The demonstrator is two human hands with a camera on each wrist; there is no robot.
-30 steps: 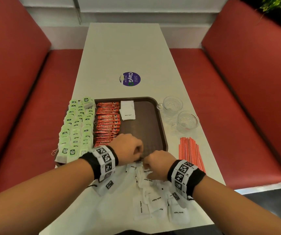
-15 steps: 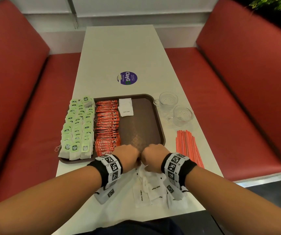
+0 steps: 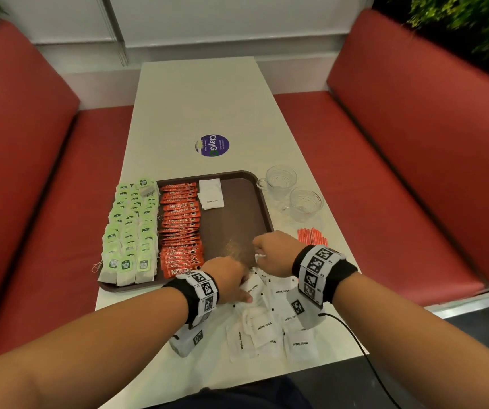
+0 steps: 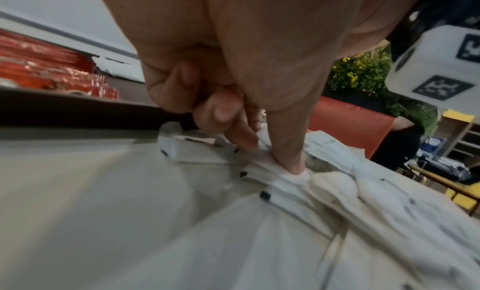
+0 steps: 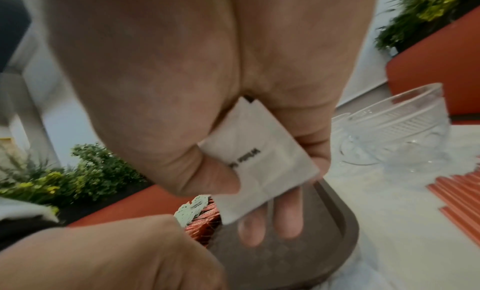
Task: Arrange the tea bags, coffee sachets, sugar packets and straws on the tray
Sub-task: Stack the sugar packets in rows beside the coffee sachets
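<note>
Lifted right hand (image 3: pixel 273 252) now over tray (image 3: pixel 262 199) edge.

We see a brown plastic tray (image 3: pixel 262 199) with a finely textured, faintly shiny floor. The coffee sachets (image 3: pixel 180 228) at its nine o'clock side are glossy orange foil; the tea bags (image 3: pixel 131 228) look like matt paper with green card tags. The sugar packets (image 3: pixel 264 329) are matt white paper, creased. The cups (image 3: pixel 295 191) at three o'clock are clear patterned glass. The bench (image 3: pixel 196 101) is smooth, pale and slightly shiny. The straws (image 3: pixel 312 236) look matt orange.
</note>
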